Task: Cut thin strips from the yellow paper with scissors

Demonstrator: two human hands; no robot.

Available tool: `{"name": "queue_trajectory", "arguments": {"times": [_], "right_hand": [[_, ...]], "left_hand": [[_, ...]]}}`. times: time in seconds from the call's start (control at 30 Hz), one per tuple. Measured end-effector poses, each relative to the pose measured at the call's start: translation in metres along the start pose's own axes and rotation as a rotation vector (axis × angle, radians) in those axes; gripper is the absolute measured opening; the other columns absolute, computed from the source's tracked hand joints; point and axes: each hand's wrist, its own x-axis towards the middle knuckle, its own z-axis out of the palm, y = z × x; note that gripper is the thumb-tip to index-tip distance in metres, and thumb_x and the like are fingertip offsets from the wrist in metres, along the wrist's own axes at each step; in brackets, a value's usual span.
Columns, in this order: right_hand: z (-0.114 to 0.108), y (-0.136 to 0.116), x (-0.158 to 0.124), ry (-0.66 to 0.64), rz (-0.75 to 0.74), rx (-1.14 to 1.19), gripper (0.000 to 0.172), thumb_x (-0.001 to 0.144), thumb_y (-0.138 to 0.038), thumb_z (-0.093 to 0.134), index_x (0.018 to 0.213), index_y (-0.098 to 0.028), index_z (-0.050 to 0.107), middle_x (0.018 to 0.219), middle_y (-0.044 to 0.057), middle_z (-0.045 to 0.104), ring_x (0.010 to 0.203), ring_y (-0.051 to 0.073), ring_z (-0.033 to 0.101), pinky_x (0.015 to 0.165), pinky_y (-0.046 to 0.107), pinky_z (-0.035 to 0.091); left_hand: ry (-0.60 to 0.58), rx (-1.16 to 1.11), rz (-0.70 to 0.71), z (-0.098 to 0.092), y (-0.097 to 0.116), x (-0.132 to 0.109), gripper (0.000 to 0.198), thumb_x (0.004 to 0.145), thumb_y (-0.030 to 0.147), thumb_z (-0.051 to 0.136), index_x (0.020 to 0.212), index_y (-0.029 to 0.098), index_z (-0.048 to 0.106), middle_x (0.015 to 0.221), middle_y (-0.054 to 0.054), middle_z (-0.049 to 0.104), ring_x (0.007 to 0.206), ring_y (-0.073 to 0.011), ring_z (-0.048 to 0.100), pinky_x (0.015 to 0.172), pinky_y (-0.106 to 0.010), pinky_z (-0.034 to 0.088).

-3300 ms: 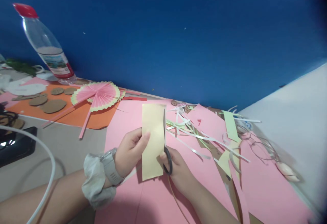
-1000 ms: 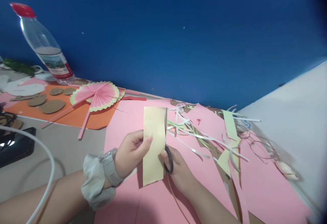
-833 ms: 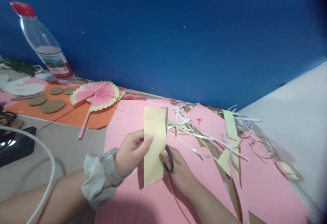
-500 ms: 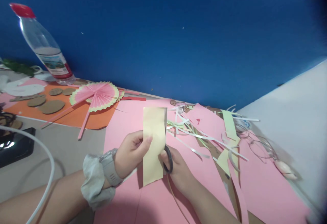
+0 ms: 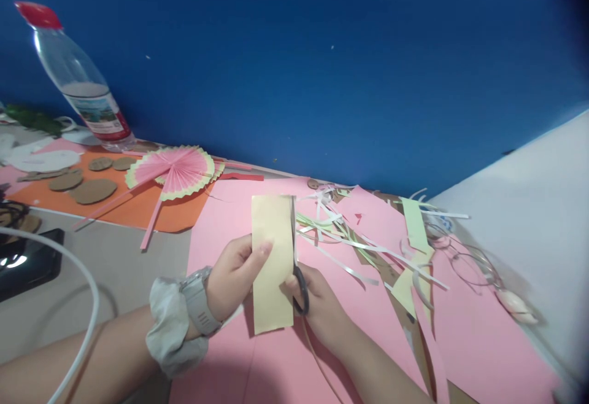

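A pale yellow paper strip (image 5: pixel 272 281) stands upright in front of me. My left hand (image 5: pixel 235 275) pinches its left side, thumb on the front face and fingers behind. My right hand (image 5: pixel 319 303) is closed round the black handle of a pair of scissors (image 5: pixel 301 290). The scissor blades point away along the strip's right edge, and a thin sliver of paper shows beside them near the top. Beneath both hands lie pink paper sheets (image 5: pixel 221 355).
A pink and yellow pleated fan (image 5: pixel 184 170) lies on orange paper (image 5: pixel 133 213) with cardboard discs (image 5: pixel 94 191). Behind stands a bottle (image 5: pixel 83 85) against the blue wall. Paper strips (image 5: pixel 340 232) and wire loops (image 5: pixel 473 263) lie right. A black phone (image 5: pixel 32 269) and white cable (image 5: pixel 89 287) are left.
The yellow strip has shifted slightly left at its top and turned a little. The scissors have moved slightly left with it. Both hands keep their hold.
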Motion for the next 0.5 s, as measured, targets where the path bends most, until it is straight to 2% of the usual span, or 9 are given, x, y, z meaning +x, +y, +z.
{"name": "queue_trajectory", "arguments": {"times": [0.13,0.3,0.5], "right_hand": [[0.0003,-0.0013,-0.0005,-0.008,-0.026,-0.009,0.043,0.090,-0.057,0.050,0.077,-0.016,0.053,0.071,0.000,0.045,0.064,0.014,0.038,0.059,0.026,0.033],[0.0003,-0.0032,-0.0007,-0.005,-0.044,-0.040,0.046,0.091,-0.058,0.046,0.081,-0.015,0.058,0.071,0.001,0.048,0.066,0.015,0.041,0.058,0.026,0.035],[0.0002,-0.0013,-0.0004,-0.013,-0.058,-0.049,0.044,0.092,-0.056,0.045,0.079,-0.016,0.055,0.064,-0.002,0.043,0.058,0.013,0.037,0.057,0.027,0.036]], "left_hand": [[-0.010,0.071,0.004,0.0006,0.0032,0.0002,0.041,0.090,0.049,0.050,0.069,0.015,0.057,0.061,0.001,0.053,0.054,-0.0100,0.045,0.048,-0.020,0.039],[-0.057,0.077,0.020,0.0019,0.0046,0.0006,0.039,0.090,0.047,0.050,0.072,0.014,0.060,0.064,0.000,0.055,0.056,-0.0106,0.047,0.049,-0.020,0.040],[-0.079,0.076,0.003,0.0007,0.0025,0.0009,0.040,0.090,0.048,0.048,0.069,0.015,0.057,0.062,0.001,0.055,0.054,-0.0103,0.048,0.048,-0.020,0.040]]}}
